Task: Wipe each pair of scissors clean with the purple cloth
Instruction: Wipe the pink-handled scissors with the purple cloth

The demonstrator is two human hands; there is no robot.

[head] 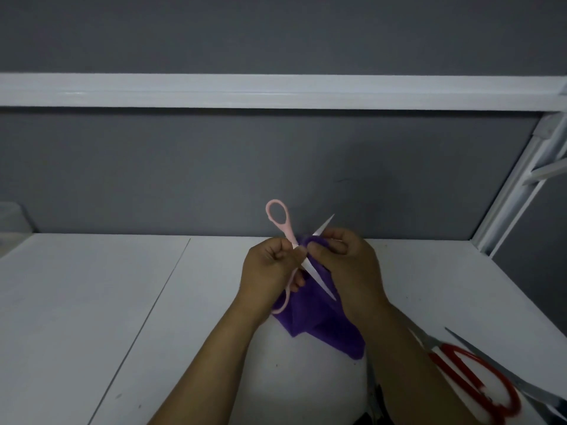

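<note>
Wiping seen above table [92, 286]: pink scissors [317, 277], splayed, gripped by curled left hand [267, 268]; purple cloth [319, 320] pinched round one blade by right hand [349, 262]. Fingers [334, 245] could be nicked if cloth slips.

Left hand [270, 268] and right hand [348, 265] are bare (forearms [214, 348] likewise).

Raised left hand [270, 268] and right hand [346, 262] meet, fingers [333, 245] curled.

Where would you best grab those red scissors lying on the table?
The red scissors lie flat on the table, so come from above and take the thick handle loops. The thin grey blades look sharp.
</note>
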